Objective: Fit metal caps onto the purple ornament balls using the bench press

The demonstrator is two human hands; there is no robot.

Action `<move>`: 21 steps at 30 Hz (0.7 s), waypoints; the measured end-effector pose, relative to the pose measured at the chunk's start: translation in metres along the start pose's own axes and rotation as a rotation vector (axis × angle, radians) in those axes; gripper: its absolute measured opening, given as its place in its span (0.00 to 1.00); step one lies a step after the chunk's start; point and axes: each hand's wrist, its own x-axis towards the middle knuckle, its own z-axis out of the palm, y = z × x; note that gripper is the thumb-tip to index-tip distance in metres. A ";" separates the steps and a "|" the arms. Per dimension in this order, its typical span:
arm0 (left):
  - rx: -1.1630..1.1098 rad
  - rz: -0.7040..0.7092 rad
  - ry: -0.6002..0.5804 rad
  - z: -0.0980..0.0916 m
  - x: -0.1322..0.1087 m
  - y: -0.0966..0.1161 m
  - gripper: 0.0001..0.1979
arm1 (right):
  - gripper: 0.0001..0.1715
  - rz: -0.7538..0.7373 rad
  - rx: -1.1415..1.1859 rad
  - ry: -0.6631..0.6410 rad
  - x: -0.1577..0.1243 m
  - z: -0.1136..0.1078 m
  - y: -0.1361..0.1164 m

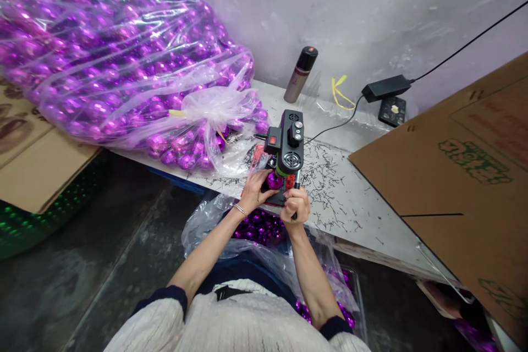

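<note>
A small black bench machine (289, 146) with round vents and a red switch stands on the table in front of me. Under its head sits a shiny purple ball (274, 181). My left hand (253, 192) has its fingers and thumb closed around that ball. On the machine's right side is a metal lever (297, 177) with a dark grip. My right hand (296, 206) is wrapped round the lever's grip, which is mostly hidden by the fingers. Below my hands, a clear plastic bag (196, 231) holds many purple balls (262, 226).
A big tied bag of purple balls (124, 60) fills the left. Behind the machine stand a spray can (301, 74) and a black power adapter (386, 88) with its cable. Small dark bits (330, 190) litter the white table (383, 242). A cardboard box (457, 176) is on the right.
</note>
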 end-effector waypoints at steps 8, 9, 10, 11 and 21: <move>0.004 -0.011 -0.007 0.000 0.000 0.000 0.34 | 0.15 0.004 0.032 0.007 -0.005 0.001 0.003; 0.004 -0.013 -0.009 0.000 0.000 0.000 0.33 | 0.16 0.004 0.025 0.007 -0.005 0.002 0.003; 0.003 -0.014 -0.010 0.000 0.000 0.000 0.33 | 0.16 0.003 0.017 0.007 -0.005 0.002 0.003; 0.001 -0.013 -0.009 0.000 0.000 0.000 0.33 | 0.16 0.001 0.007 0.005 -0.005 0.002 0.003; 0.006 0.023 0.008 0.000 0.000 0.000 0.34 | 0.16 -0.015 0.004 0.011 0.000 0.001 0.001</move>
